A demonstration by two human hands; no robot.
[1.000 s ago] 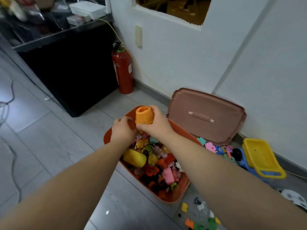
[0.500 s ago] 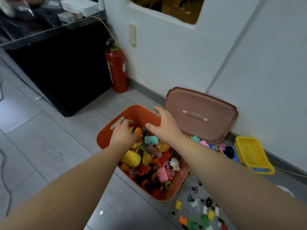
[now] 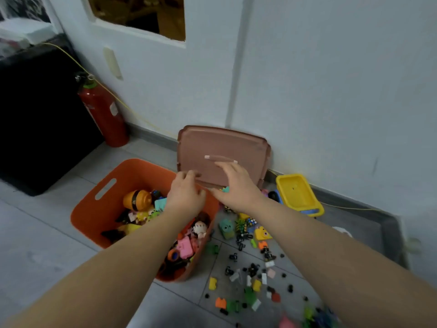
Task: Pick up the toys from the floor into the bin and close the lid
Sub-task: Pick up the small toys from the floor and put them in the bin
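**Empty hands over the bin, toys waiting on the floor**

Head view: the left hand (image 3: pixel 185 196) hangs over the far edge of the orange bin (image 3: pixel 88 209), fingers loosely curled, holding nothing. The right hand (image 3: pixel 236 183) is spread wide just past the bin's far right corner, also empty. The toys (image 3: pixel 248 268) lie scattered on the floor to the right of the bin. The lid (image 3: pixel 224 145) leans on the wall behind it. Scoop small pieces by the handful, nearest the bin first, and leave the lid for last.
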